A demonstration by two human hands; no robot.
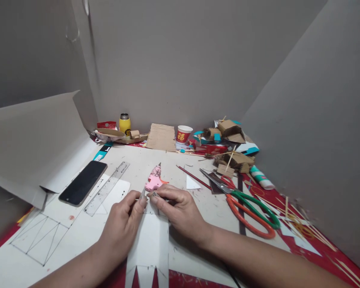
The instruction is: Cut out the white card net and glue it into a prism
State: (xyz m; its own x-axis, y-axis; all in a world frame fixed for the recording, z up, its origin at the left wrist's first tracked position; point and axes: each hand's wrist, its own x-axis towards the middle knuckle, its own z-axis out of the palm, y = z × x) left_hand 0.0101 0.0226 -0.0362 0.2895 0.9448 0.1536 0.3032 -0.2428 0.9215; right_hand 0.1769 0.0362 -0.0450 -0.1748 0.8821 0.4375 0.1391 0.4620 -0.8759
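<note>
Both my hands meet at the far end of a long white card strip (151, 248) that lies on the table and runs toward me, its near end cut into points. My left hand (123, 224) is closed, pinching a small grey blade-like tool (143, 194) at the strip's end. My right hand (177, 208) is closed too, its fingertips pinching the strip's far edge beside the tool. A pink glue gun (154, 180) lies just beyond my fingers.
A black phone (83, 188) and a clear ruler (107, 188) lie at left on white card with pencilled triangles (37, 240). Orange and green scissors (246, 208) lie at right. A red pencil (193, 177), a paper cup (183, 134), a yellow bottle (125, 124), cardboard scraps (231, 144), a glue stick (261, 178) and skewers (306, 224) surround them.
</note>
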